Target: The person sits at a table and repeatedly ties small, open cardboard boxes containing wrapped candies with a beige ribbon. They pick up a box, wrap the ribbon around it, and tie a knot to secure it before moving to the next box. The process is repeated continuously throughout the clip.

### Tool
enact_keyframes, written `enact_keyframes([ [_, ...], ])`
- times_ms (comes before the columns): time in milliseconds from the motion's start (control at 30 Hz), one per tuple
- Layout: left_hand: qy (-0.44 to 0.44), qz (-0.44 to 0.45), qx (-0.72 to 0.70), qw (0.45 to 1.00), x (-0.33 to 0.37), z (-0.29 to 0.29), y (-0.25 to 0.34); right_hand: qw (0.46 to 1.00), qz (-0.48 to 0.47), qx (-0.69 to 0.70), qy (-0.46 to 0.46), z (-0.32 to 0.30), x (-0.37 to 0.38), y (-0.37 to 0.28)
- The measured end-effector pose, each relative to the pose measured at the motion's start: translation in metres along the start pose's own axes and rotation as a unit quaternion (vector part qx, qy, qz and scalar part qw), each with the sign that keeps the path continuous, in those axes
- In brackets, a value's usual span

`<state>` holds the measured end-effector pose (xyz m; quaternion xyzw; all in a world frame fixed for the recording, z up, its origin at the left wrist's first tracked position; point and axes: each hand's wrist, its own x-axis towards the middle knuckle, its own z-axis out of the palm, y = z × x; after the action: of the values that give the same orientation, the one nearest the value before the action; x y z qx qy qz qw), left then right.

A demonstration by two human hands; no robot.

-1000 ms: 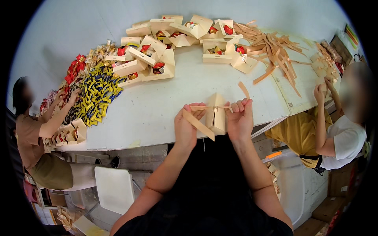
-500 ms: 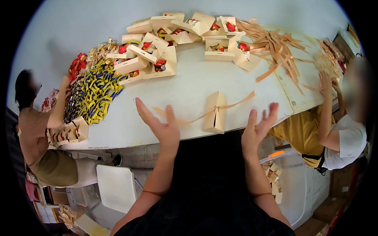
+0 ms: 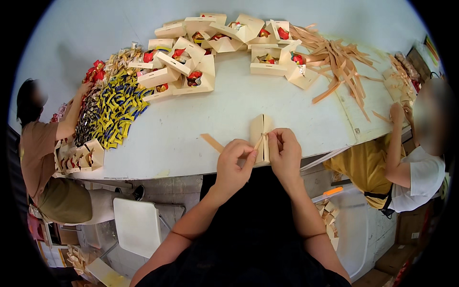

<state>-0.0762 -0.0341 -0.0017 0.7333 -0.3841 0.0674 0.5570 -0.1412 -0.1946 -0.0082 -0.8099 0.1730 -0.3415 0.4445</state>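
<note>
A closed cream cardboard box [image 3: 258, 125] lies near the front edge of the white table [image 3: 191, 129], directly before me. Round its middle runs a peach ribbon [image 3: 212, 142], crossed or knotted on top; one tail sticks out past my left hand. My left hand [image 3: 233, 165] pinches the ribbon at the box's left side between thumb and fingers. On the other side, my right hand [image 3: 285, 155] pinches the ribbon close to the knot. Its fingers hide the ribbon's right tail.
Open cream boxes [image 3: 193, 79] with wrapped sweets stand along the far side. Loose ribbons [image 3: 342, 62] lie at far right, a pile of wrapped sweets [image 3: 114, 105] at left. One person [image 3: 40, 148] works at left, another [image 3: 406, 162] at right. A white folding chair [image 3: 136, 227] stands lower left.
Both hands, spread and apart from the box before, have come inward and closed on the ribbon. The person at right has lowered their hands.
</note>
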Motion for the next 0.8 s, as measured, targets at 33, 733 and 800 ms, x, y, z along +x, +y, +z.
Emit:
enact_keyframes([
  [33, -0.005, 0.006, -0.009, 1.0, 0.0, 0.0, 0.003, 1.0, 0.004, 0.009, -0.006, 0.002, 0.001, -0.003],
  [733, -0.052, -0.097, -0.268, 0.957, 0.048, -0.003, -0.02, 0.986, -0.045, -0.14, -0.083, -0.014, 0.027, -0.037],
  [800, -0.018, -0.076, -0.24, 0.968, 0.049, 0.008, -0.023, 0.984, -0.018, -0.127, -0.12, -0.022, 0.037, -0.038],
])
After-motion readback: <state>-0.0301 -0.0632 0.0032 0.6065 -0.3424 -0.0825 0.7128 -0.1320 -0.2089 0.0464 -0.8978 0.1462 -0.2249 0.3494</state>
